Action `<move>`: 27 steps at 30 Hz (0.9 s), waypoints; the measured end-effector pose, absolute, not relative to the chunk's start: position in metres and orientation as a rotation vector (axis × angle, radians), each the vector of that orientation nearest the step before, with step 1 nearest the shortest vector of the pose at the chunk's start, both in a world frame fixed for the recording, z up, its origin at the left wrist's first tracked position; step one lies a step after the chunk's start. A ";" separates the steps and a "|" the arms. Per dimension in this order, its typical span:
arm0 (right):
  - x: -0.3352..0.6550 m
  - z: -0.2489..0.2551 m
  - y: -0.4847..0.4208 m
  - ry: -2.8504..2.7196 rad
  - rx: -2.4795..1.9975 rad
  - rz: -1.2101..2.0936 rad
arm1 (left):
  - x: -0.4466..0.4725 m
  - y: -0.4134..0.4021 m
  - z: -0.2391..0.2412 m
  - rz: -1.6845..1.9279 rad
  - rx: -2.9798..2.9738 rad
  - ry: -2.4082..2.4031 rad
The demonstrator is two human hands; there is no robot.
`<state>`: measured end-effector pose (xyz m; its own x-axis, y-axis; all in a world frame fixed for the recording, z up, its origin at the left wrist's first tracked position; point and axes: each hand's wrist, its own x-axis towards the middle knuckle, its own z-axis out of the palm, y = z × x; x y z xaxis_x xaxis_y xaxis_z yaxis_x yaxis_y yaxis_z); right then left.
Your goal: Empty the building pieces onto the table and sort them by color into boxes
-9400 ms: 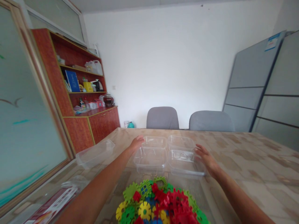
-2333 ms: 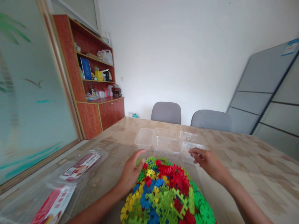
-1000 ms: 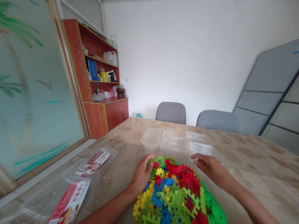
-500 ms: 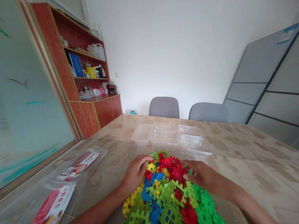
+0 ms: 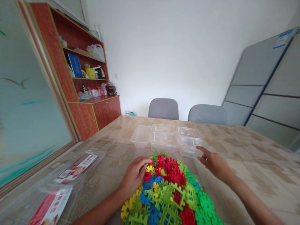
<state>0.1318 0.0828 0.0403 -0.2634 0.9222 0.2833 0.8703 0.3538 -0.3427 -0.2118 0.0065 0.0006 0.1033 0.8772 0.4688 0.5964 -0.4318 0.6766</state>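
Observation:
A heap of interlocking plastic pieces [image 5: 168,193] in red, green, yellow and blue lies on the table in front of me. My left hand [image 5: 134,176] rests on the heap's left side, fingers curled over the pieces. My right hand [image 5: 212,162] hovers to the right of the heap, fingers apart and empty, its fingertips close to the nearest clear plastic container [image 5: 189,147]. Several clear containers [image 5: 162,137] stand in a cluster just beyond the heap.
The marble-pattern table [image 5: 253,168] stretches right. A clear bag with red-and-white packaging [image 5: 70,175] lies at the left. Two grey chairs [image 5: 163,108] stand behind the table. A red wooden cabinet [image 5: 89,93] and leaning grey panels [image 5: 264,84] line the walls.
My right hand has lifted off the heap and moved right toward the nearest container. My left hand stays on the heap's left side.

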 end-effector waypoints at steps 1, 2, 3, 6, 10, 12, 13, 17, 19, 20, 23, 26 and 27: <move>0.133 0.036 0.085 -2.190 -1.579 0.115 | -0.212 0.007 0.000 1.243 2.077 1.449; 0.134 0.032 0.087 -2.196 -1.578 0.085 | -0.212 0.007 0.000 1.240 2.085 1.447; 0.133 0.030 0.088 -2.204 -1.568 0.072 | -0.212 0.007 0.000 1.237 2.094 1.445; 0.129 0.029 0.088 -2.221 -1.539 0.083 | -0.213 0.007 -0.002 1.234 2.109 1.448; 0.128 0.033 0.086 -2.220 -1.551 0.101 | -0.212 0.006 -0.002 1.241 2.106 1.452; 0.127 0.036 0.085 -2.211 -1.562 0.106 | -0.212 0.006 -0.001 1.249 2.091 1.453; 0.127 0.038 0.085 -2.202 -1.567 0.107 | -0.212 0.006 0.000 1.254 2.076 1.456; 0.119 0.053 0.076 -2.248 -1.482 0.247 | -0.214 0.006 0.005 1.317 1.980 1.463; 0.112 0.062 0.066 -2.331 -1.376 0.417 | -0.215 0.005 0.011 1.342 1.939 1.462; 0.108 0.068 0.060 -2.375 -1.313 0.517 | -0.215 0.004 0.014 1.342 1.926 1.460; 0.097 0.082 0.038 -2.505 -1.090 0.826 | -0.213 -0.002 0.025 1.293 1.951 1.406; 0.088 0.092 0.017 -2.592 -1.036 0.971 | -0.208 -0.009 0.035 1.235 2.062 1.307; 0.085 0.094 0.012 -2.610 -1.060 0.969 | -0.206 -0.012 0.037 1.216 2.112 1.279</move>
